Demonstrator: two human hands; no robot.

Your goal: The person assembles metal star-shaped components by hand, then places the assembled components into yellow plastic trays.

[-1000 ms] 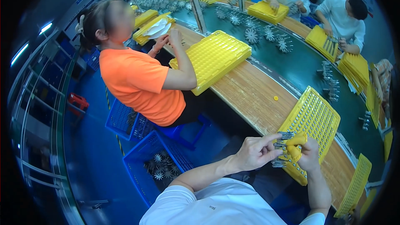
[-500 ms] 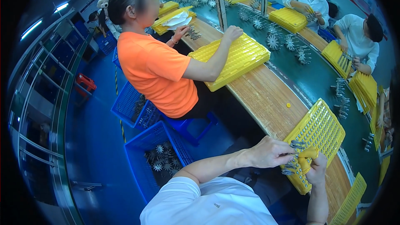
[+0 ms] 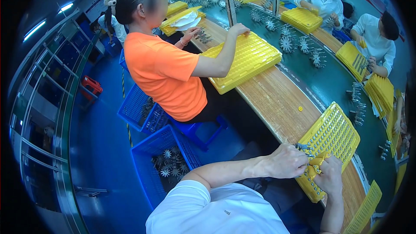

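The person's right grip [image 3: 330, 176] is clenched around a yellow piece [image 3: 317, 161], above the near end of a yellow tray [image 3: 355, 140] on the wooden bench [image 3: 277, 112]. The left grip [image 3: 286, 160] curls beside grey metal prongs [image 3: 304, 146]; whether it pinches anything cannot be told.

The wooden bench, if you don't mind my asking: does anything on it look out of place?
Possibly the small round yellow piece: it lies by itself on the bench, apart from the yellow tray.
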